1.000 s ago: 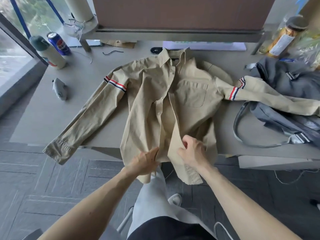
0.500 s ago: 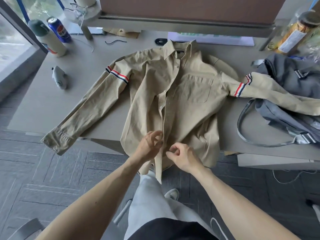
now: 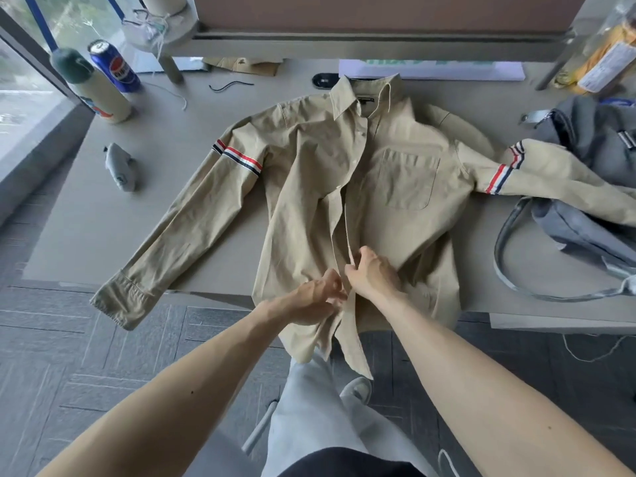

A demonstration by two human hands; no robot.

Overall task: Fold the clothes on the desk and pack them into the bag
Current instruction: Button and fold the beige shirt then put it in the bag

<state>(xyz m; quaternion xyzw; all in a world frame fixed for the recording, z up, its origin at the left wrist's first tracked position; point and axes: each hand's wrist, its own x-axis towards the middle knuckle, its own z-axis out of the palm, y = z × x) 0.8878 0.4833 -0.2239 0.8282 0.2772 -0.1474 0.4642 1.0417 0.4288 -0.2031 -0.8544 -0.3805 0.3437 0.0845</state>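
Fingers (image 3: 352, 268) right hand (image 3: 373, 275) now pinch shirt (image 3: 395, 173) placket, left hand (image 3: 309, 297) alongside

Soft daylight from the left window (image 3: 24, 108), faint shadows, wide-angle edge bending

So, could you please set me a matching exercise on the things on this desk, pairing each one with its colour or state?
Things:
1. shirt
2. bag
3. can
4. bottle

Descriptions:
A. blue with a silver top
B. khaki, spread out front up
C. cream with a dark green cap
D. grey, partly under a sleeve

Pairs: 1-B, 2-D, 3-A, 4-C.
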